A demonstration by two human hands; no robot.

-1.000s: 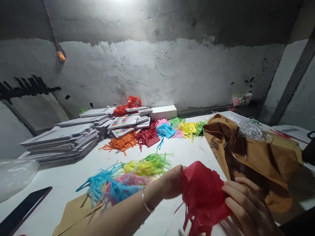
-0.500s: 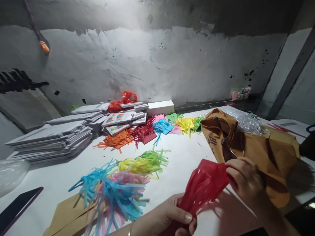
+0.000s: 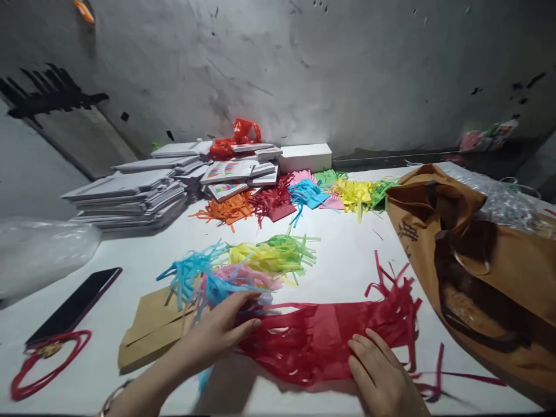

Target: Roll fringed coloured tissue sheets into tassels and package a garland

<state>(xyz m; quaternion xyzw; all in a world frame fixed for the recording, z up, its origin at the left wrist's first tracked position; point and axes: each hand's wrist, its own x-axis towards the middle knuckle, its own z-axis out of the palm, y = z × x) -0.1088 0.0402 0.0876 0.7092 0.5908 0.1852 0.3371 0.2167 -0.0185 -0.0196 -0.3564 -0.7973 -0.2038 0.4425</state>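
Note:
A red fringed tissue-paper sheet [image 3: 313,336] lies spread across the front of the white table, with cut strips at its right end. My left hand [image 3: 232,324] has thumb and fingers round the sheet's left end; the fingertips are partly hidden. Resting flat on its near right part is my right hand [image 3: 382,370], fingers stretched out. Beyond my left hand is a pile of blue, pink, yellow and green paper tassels [image 3: 269,258], partly over a brown paper piece [image 3: 150,327]. Loose red strips [image 3: 438,370] trail to the right.
A brown cloth bag [image 3: 512,278] takes up the right side. Stacks of white boxes [image 3: 130,197] and more coloured tassels [image 3: 308,194] line the back near the wall. On the left lie a phone [image 3: 76,304], a red cord [image 3: 52,368] and clear plastic [image 3: 47,249].
The red paper, held up between both hands before, now lies flat on the table. My right hand has come down onto it and the view has tilted downward.

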